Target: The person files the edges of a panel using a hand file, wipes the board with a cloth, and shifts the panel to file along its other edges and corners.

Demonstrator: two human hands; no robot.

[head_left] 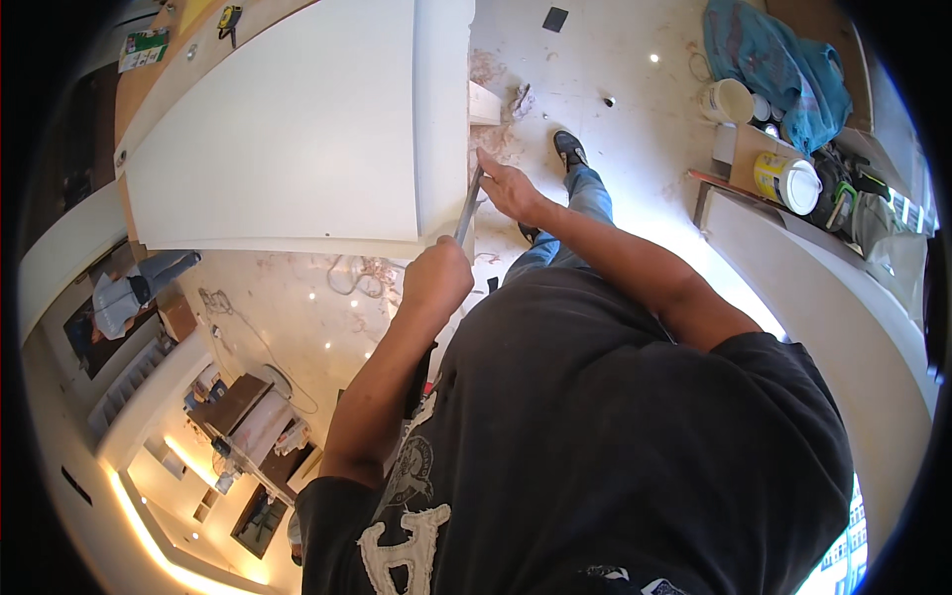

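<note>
A flat grey metal file (pixel 468 211) slants along the near right corner of a large white panel (pixel 288 129). My left hand (pixel 439 277) is closed in a fist round its lower end, just off the panel's corner. At the upper end, the fingers of my right hand (pixel 507 188) pinch the file beside the panel's right edge. The file lies close against that edge; whether it touches cannot be made out. The panel rests on a wooden bench (pixel 139 89), whose border shows on the left.
A yellow tape measure (pixel 229 18) and a green-white box (pixel 144 50) lie on the bench. Buckets (pixel 788 182) and a blue plastic bag (pixel 778 64) stand at right. Sawdust and a cable (pixel 355 278) cover floor patches. Another person (pixel 124 300) stands far left.
</note>
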